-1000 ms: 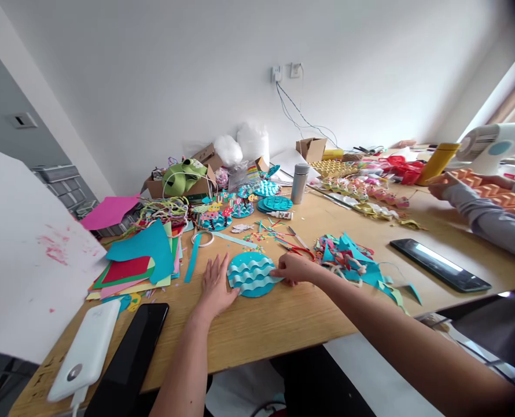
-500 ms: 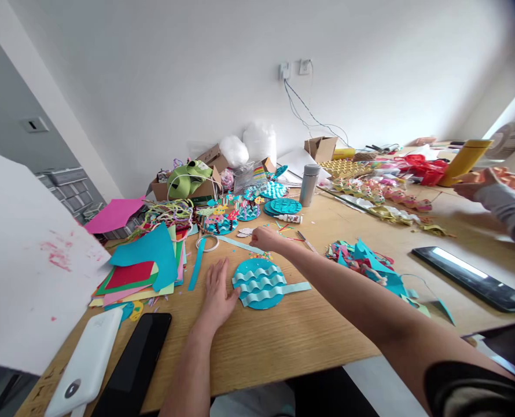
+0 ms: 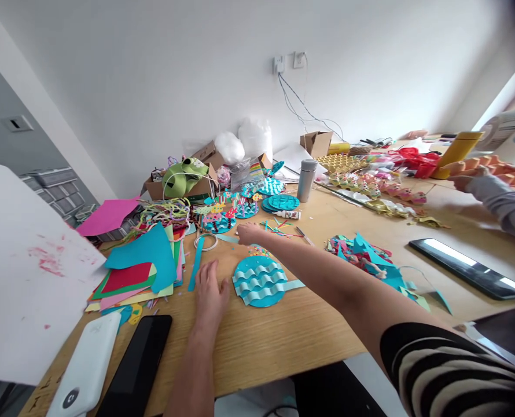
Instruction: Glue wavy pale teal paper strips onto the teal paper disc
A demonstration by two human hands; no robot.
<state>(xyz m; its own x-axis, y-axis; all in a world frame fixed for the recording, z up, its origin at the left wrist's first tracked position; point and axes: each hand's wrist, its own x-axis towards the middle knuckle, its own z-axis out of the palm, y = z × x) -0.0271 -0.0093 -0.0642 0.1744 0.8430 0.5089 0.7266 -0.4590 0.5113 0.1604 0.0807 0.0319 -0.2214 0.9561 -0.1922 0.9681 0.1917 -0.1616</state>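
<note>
A round blue paper disc [image 3: 266,298] lies on the table, with pale blue wavy paper strips [image 3: 261,283] across it and one straight strip end [image 3: 295,284] sticking out to the right. My left hand [image 3: 211,289] rests open on the wood just left of the disc, apart from it, thumb spread. Beyond the disc, my right hand [image 3: 249,233] is reaching over small coloured paper bits [image 3: 258,251]. Its fingers are curled closed, and what they hold is hidden. A light blue strip [image 3: 227,238] runs beside that hand, near a roll of white tape [image 3: 208,242].
Coloured paper sheets [image 3: 142,255], a white power bank [image 3: 86,362] and a black phone [image 3: 138,359] lie left. Behind stand finished blue paper pieces [image 3: 218,220], a glue bottle [image 3: 287,215] and a grey flask [image 3: 306,180]. Paper scraps [image 3: 361,252] and a tablet [image 3: 468,266] lie right; another person's hand [image 3: 466,174] is beyond.
My right hand has moved left, over the spot where white paper cutouts lay. The left hand has drawn left, away from the disc's edge. The view has shifted slightly.
</note>
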